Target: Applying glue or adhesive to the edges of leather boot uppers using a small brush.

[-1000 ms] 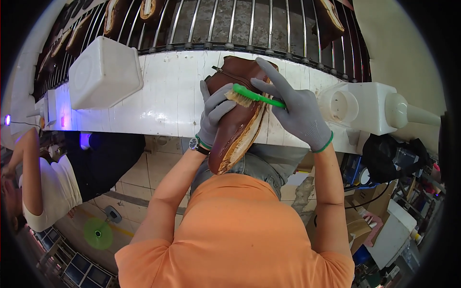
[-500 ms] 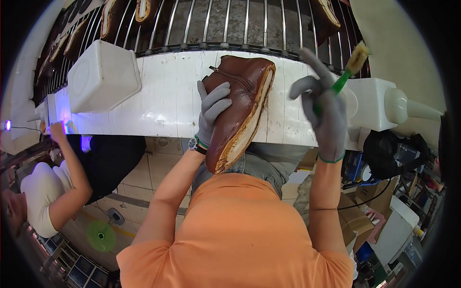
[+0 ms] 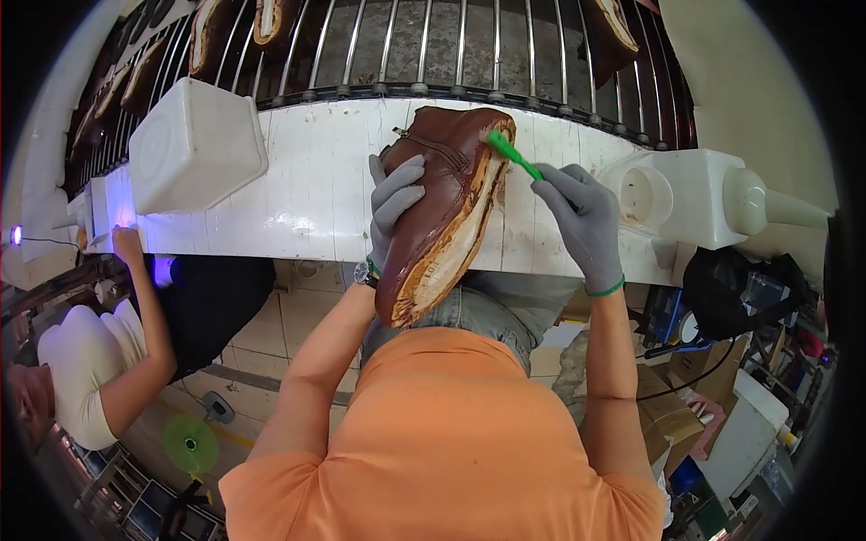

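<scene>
A brown leather boot (image 3: 442, 194) with a side zipper lies on its side, its pale unsoled bottom turned to the right and its toe towards me. My left hand (image 3: 394, 203), in a grey glove, is closed around the boot's upper from the left. In my gloved right hand (image 3: 582, 212) I grip a green-handled brush (image 3: 514, 156) between thumb and fingers. The brush's head meets the heel end of the boot's bottom; its bristles are mostly hidden there.
Beneath the boot is a white bench (image 3: 311, 180), with a roller conveyor (image 3: 460, 54) carrying more boots beyond it. A white container (image 3: 194, 149) stands left. At right lies a white container with a round opening (image 3: 645, 194). Another person (image 3: 95, 370) sits at the left.
My right hand has turned over and brought the brush left and down onto the boot's heel end. The boot has rolled slightly, showing more of its bottom. The other person's arm shifted a little.
</scene>
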{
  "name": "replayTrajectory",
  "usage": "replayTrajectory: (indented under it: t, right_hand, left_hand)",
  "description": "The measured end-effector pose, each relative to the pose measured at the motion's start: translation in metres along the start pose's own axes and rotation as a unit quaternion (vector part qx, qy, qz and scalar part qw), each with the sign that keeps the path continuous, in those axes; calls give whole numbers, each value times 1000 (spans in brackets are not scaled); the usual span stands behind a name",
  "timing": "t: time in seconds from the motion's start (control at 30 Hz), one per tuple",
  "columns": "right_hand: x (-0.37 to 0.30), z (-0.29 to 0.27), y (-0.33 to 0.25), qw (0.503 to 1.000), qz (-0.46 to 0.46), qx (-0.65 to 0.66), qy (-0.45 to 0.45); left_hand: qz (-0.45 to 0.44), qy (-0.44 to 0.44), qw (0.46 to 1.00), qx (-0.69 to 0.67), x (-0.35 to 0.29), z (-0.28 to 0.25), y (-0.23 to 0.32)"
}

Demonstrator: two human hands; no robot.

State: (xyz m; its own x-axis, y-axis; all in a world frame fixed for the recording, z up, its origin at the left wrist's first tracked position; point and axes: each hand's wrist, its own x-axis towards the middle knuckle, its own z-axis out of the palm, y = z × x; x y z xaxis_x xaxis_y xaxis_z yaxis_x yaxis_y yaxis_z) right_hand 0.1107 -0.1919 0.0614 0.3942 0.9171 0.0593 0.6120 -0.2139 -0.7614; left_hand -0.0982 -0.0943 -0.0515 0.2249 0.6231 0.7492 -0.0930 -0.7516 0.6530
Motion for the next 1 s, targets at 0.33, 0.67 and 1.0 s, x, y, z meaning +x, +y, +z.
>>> replayTrajectory:
  t: [0.33, 0.67, 1.0]
  right_hand:
    - [-8, -11, -8, 995, 21, 48, -89]
    - [-38, 7, -17, 996, 12, 59, -72]
    - [-76, 19, -77, 972, -191, -78, -113]
  left_hand:
    - [6, 4, 1000, -5, 0, -2, -3]
    - [12, -8, 1000, -17, 1, -8, -5]
    - [21, 8, 1000, -15, -6, -12, -7]
